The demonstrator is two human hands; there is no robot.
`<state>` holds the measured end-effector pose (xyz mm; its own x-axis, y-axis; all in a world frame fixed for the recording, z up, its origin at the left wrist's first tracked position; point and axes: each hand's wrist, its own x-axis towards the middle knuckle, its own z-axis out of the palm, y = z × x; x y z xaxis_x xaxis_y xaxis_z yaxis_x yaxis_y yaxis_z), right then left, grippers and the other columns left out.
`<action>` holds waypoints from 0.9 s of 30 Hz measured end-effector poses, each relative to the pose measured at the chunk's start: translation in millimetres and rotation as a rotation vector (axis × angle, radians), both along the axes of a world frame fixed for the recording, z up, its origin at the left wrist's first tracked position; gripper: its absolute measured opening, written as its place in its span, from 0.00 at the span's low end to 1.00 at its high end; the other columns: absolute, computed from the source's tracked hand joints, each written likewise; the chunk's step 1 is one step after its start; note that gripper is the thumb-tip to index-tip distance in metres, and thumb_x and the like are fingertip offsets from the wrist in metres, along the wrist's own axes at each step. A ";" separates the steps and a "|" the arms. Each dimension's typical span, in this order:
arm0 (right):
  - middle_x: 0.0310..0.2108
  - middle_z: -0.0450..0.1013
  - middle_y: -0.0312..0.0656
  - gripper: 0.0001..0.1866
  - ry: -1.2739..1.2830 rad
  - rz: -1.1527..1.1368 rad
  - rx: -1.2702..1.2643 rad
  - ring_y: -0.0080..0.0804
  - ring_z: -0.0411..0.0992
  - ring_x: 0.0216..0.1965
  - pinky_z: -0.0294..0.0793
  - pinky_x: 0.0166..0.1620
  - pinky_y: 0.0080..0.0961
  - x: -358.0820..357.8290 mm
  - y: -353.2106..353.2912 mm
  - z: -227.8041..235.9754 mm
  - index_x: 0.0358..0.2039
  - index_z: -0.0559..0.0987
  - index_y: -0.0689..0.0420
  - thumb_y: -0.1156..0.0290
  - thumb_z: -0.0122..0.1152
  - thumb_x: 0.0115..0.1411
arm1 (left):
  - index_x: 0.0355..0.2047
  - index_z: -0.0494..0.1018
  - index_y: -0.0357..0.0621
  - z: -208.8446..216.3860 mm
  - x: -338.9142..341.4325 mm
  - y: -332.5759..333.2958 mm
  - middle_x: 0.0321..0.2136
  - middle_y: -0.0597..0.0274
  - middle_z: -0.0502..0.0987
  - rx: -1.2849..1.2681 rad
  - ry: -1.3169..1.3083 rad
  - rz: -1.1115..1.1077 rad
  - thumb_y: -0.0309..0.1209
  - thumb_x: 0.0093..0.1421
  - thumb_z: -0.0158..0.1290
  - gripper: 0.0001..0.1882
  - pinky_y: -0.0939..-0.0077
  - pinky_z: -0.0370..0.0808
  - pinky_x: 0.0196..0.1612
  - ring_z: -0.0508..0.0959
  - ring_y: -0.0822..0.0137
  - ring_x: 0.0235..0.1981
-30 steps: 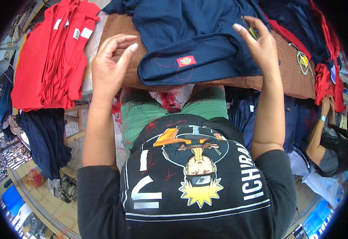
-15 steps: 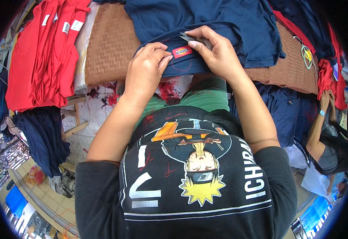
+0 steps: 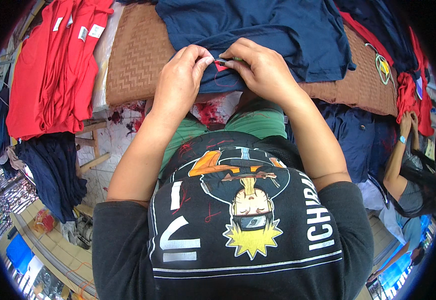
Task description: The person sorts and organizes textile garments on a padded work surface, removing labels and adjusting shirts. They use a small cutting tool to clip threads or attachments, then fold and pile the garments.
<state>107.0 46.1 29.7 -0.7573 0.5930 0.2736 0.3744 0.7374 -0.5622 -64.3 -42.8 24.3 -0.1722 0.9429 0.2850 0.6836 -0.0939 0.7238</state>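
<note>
A navy blue garment (image 3: 278,55) lies spread before me, with a small red label (image 3: 221,66) on its near part. My right hand (image 3: 264,67) is closed around small metal thread snips (image 3: 223,61), whose tips are at the label's upper edge. Just left of the tips, my left hand (image 3: 185,72) pinches with thumb and forefinger. What is between those fingers is too small to make out. A loose red thread curls on the cloth below the label. My fingers and the snips cover part of the label.
A brown quilted pad (image 3: 138,55) lies under the garment. Red garments with white tags (image 3: 53,70) are heaped at the left. A coil of pale cord (image 3: 383,69) rests on the pad's right end. Farther right, another person's arm (image 3: 395,162) reaches toward red cloth.
My right hand has moved slightly left and down, bringing the snips to the label. My left hand has shifted up a little, and its fingers now pinch beside the tips.
</note>
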 end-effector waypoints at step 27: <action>0.36 0.76 0.48 0.11 0.122 -0.018 -0.157 0.42 0.75 0.40 0.72 0.45 0.29 17.4 9.7 -14.0 0.40 0.77 0.62 0.73 0.59 0.57 | 0.41 0.75 0.40 -5.1 -12.5 -6.5 0.40 0.61 0.77 -0.075 -0.199 -0.245 0.26 0.58 0.56 0.10 0.76 0.72 0.44 0.76 0.69 0.39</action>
<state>124.5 55.7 15.8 -0.7128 0.6490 0.2659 0.3089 0.6309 -0.7117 -76.8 -49.4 19.2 0.0170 0.9804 0.1963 0.4919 -0.1791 0.8520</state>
